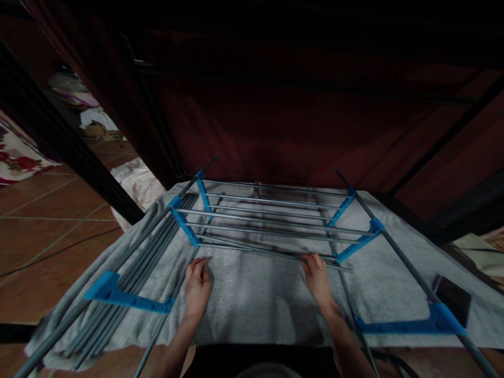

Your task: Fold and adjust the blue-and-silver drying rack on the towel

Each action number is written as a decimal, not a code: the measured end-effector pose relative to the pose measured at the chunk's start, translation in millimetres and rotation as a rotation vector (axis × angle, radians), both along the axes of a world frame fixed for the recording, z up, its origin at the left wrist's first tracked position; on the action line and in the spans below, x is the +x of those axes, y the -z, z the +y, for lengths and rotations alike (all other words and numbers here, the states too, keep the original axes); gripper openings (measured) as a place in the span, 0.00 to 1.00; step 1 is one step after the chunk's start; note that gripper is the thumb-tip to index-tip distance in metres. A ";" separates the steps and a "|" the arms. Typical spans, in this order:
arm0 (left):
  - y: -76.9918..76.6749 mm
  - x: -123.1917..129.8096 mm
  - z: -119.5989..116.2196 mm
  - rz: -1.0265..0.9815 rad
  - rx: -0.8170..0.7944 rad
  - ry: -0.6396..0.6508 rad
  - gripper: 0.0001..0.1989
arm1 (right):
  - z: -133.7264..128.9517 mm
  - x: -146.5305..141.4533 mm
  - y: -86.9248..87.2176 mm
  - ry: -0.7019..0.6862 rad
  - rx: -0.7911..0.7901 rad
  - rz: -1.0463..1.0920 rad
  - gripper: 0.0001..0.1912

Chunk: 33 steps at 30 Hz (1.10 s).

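A frame of grey metal tubes [275, 221] with blue plastic brackets [184, 223] lies on a light grey cloth. My left hand [198, 283] is beside the left upright tube, its fingers curled with the thumb near the forefinger; whether something small is between them is too dark to tell. At the frame's near right, my right hand [316, 273] has its fingertips on loose thin tubes [271, 252] that slant across the lowest bar. Two more blue brackets, a left one [129, 300] and a right one [409, 326], sit nearer on the side tubes.
Several spare grey tubes [137, 268] lie bundled on the left of the cloth [260, 304]. A dark phone [452, 299] rests at the right. Dark red fabric [255, 131] hangs behind, with dark posts at the sides. A cable [59, 252] crosses the tiled floor.
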<state>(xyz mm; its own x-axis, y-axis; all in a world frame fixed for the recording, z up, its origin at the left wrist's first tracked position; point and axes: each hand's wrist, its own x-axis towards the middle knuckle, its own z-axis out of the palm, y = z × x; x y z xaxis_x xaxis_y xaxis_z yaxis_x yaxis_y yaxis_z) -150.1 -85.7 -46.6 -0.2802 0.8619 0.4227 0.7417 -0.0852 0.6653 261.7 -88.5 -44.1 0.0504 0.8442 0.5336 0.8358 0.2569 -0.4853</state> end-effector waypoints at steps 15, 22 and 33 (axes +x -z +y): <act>-45.7 34.8 28.2 0.361 0.175 0.278 0.23 | -0.1 -10.9 -14.4 0.032 0.070 0.002 0.13; -49.6 44.8 50.4 0.460 0.162 0.314 0.25 | 0.0 -5.8 -11.5 0.011 0.092 -0.003 0.12; -51.6 45.4 53.8 0.487 0.146 0.344 0.27 | 0.8 -3.5 -13.1 -0.007 0.084 -0.009 0.11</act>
<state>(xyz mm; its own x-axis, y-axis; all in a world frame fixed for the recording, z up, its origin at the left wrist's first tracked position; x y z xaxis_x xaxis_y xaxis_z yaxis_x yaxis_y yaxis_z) -104.7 -31.9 5.0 0.2584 0.7923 0.5527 0.8713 -0.4382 0.2208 258.2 -87.6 -31.0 0.0389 0.7968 0.6029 0.8381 0.3025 -0.4539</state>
